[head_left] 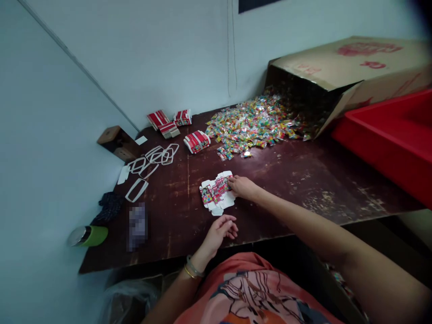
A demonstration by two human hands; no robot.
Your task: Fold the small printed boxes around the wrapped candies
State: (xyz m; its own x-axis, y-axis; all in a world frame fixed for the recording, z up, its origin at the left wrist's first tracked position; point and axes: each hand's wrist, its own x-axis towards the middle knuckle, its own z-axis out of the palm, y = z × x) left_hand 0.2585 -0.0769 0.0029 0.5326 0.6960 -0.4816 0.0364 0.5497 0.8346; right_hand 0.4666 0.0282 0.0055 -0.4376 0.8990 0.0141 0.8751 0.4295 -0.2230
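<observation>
A flat, unfolded printed carton blank (216, 193), white with red and coloured print, lies on the dark wooden table (286, 189). My right hand (242, 186) rests on its right edge, fingers curled and pinching the card. Near the front edge of the table, just below the blank, my left hand (221, 230) hovers loosely curled with nothing in it. A heap of small, brightly wrapped candies (253, 126) spreads across the far side of the table.
A tipped cardboard box (344, 72) spills the candies at the back right. A red plastic bin (394, 139) stands at the right. Bundles of red-and-white flat cartons (196, 141) and white rubber bands (151, 162) lie at the back left. A green bottle (88, 236) and dark cloth (108, 206) sit at the left edge.
</observation>
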